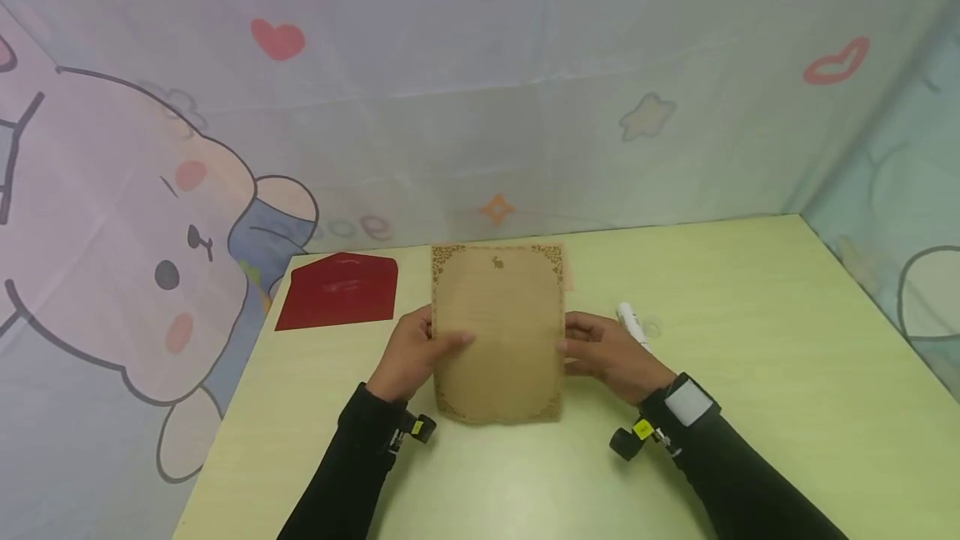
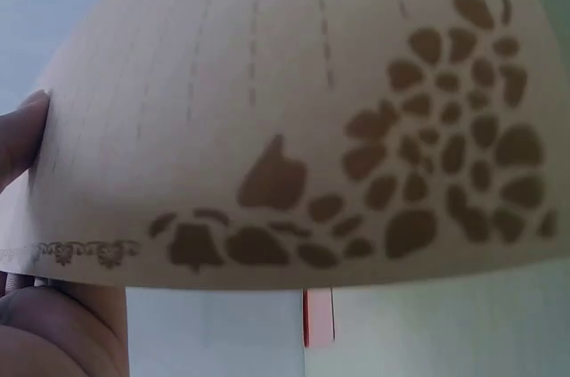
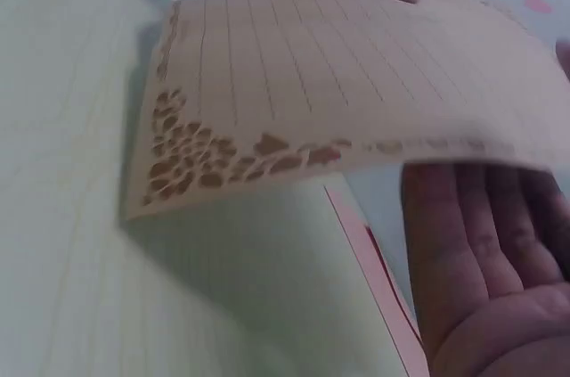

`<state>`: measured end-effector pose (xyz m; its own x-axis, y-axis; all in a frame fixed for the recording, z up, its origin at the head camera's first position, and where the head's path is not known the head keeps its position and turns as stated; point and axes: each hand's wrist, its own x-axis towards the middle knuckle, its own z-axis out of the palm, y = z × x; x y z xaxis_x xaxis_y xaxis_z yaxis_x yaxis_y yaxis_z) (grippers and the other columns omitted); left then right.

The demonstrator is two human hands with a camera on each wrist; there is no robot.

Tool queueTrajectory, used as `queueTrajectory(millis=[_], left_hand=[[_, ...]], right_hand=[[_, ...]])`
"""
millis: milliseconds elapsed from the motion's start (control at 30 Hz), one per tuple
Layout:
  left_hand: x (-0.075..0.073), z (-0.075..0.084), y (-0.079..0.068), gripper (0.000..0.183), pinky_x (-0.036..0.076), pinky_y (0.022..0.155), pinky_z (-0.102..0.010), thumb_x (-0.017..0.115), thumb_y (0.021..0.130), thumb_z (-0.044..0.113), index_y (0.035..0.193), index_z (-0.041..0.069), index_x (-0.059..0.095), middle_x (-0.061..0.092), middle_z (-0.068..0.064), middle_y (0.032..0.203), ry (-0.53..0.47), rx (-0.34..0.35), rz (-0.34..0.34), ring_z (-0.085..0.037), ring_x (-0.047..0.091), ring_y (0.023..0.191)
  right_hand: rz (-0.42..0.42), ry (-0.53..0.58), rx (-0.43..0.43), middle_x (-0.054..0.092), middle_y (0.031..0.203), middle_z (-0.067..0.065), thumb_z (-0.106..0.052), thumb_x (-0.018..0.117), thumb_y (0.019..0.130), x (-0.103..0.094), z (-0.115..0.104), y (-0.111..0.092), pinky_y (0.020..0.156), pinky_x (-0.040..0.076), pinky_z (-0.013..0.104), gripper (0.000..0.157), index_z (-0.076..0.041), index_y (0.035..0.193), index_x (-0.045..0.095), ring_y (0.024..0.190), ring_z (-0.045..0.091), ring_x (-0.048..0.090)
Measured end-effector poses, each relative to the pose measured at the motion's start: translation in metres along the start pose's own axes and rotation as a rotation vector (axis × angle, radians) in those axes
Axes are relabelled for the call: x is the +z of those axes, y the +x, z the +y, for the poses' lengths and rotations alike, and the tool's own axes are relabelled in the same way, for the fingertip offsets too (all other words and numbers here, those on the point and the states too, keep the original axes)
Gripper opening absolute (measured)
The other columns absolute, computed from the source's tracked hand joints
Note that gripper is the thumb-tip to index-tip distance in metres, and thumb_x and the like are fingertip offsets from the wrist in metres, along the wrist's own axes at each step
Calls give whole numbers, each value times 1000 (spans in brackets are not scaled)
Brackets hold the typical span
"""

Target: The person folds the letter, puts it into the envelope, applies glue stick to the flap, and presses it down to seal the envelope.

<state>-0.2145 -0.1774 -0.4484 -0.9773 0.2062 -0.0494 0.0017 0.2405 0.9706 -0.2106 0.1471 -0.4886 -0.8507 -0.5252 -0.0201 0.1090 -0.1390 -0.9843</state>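
Observation:
A tan sheet of letter paper (image 1: 498, 298) with faint ruled lines and brown ornamental corners is held up between both hands, above the table. My left hand (image 1: 412, 355) grips its left edge, the thumb lying on the front and the fingers behind. At the right edge, my right hand (image 1: 611, 357) pinches the sheet, with the thumb tip just over the border. Its fingers (image 3: 485, 234) extend beneath the paper in the right wrist view. A white capped stick (image 1: 632, 323), perhaps a marker or glue stick, lies beside the right hand, partly hidden by it.
A red envelope (image 1: 337, 294) with its flap open lies at the table's back left. Behind the letter paper, a pale peach piece (image 1: 568, 267) peeks out. The pale yellow table (image 1: 750, 315) meets a printed cloth backdrop (image 1: 450, 107) at its rear edge.

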Motion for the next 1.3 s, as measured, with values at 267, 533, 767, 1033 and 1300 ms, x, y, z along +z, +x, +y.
queueTrajectory(millis=[267,533,767,1033,1300], left_hand=[[6,-2,0,39,66,82,-29,87,99,10,135,-1,76,87,-14,109,-32,5,-30,-10,81,89],[-16,3,-3,33,61,78,-26,85,100,4,131,-3,74,85,-4,90,8,-3,-12,-7,74,86],[-30,3,-3,27,61,72,-25,85,99,2,124,-2,77,81,4,83,57,23,-9,-8,71,77],[-39,-3,-6,22,71,81,-31,70,109,-1,130,-6,67,83,-5,99,45,-2,-168,-8,78,86],[-36,-3,-7,33,71,93,-34,56,115,-1,145,-6,70,78,-21,127,-21,30,-128,-10,78,100]], right_hand=[[111,-63,48,88,112,-6,-11,79,105,23,0,23,90,68,35,36,-2,139,73,104,14,84],[224,-146,57,88,106,-6,-15,83,104,18,-6,15,82,66,30,46,9,141,72,96,11,83],[270,-158,26,77,90,-14,-9,79,105,15,-8,12,83,68,29,8,-1,107,78,91,4,72],[283,-228,-7,70,88,-12,-15,70,112,10,-10,8,76,65,26,29,9,129,71,83,5,70],[246,-183,-66,79,121,-13,-11,53,117,4,-12,4,90,65,24,40,14,145,68,108,2,75]])
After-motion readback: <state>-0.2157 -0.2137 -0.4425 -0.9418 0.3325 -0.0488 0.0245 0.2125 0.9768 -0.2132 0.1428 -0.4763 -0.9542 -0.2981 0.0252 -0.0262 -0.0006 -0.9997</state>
